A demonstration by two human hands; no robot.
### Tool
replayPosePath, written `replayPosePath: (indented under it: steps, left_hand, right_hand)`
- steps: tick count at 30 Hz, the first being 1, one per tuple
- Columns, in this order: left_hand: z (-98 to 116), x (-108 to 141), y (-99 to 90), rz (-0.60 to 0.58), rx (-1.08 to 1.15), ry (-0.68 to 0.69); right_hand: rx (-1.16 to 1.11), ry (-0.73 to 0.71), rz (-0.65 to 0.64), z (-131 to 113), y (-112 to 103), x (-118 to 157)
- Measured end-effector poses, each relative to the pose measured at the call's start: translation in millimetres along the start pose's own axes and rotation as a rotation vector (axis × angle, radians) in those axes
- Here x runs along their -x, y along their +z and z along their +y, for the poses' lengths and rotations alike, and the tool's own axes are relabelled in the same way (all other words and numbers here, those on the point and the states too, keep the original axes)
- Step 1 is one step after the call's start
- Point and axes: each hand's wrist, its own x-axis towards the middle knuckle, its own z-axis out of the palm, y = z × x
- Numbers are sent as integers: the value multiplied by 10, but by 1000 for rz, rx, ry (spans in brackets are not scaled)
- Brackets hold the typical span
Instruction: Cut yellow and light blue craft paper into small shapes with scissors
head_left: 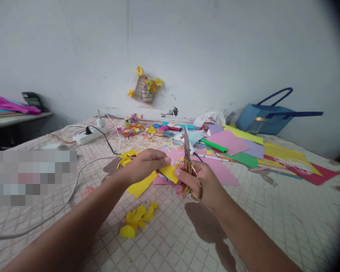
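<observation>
Between my two hands is a small piece of yellow paper (pixel 169 173). My left hand (pixel 147 163) pinches its left side with thumb and fingers. At the paper's right edge, the thumb and fingertips of my right hand (pixel 200 181) press on it. That same hand also has gold-handled scissors (pixel 187 156) hooked in it, blades pointing up and together. A larger yellow sheet (pixel 141 185) lies beneath my left hand. Cut yellow paper petals (pixel 138 217) are heaped on the cloth nearer to me, and more yellow scraps (pixel 126 158) lie behind my left forearm.
Coloured paper sheets (pixel 235 143) spread over the table's right side, with a blue bag (pixel 265 119) behind them. A white power strip (pixel 90 136) and cable stand at left. Paper flowers (pixel 133 119) and craft bits sit at the back. A woven decoration (pixel 144 90) hangs on the wall.
</observation>
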Motion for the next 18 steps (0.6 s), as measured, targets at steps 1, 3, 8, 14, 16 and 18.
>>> replayPosePath:
  steps: [1,3,8,14,16,18]
  left_hand:
    - [-5,-3,-38,70,15,10]
    - [-15,-3,-95,197,30,23]
    - [-5,40,60,18,53,67]
    - [37,57,320,5,280,62]
    - [42,48,312,88,360,57]
    - [49,43,292,115,404,65]
  right_hand:
    - [-4,-13,20,-1,0,1]
    - [-20,-59,71,-10,3,2]
    - [-133,-157,174,-44,30,10]
    - [-178,-192,207,-4,85,17]
    - [-201,-175,207,31,109,5]
    - [-203,-145,194,61,129,-7]
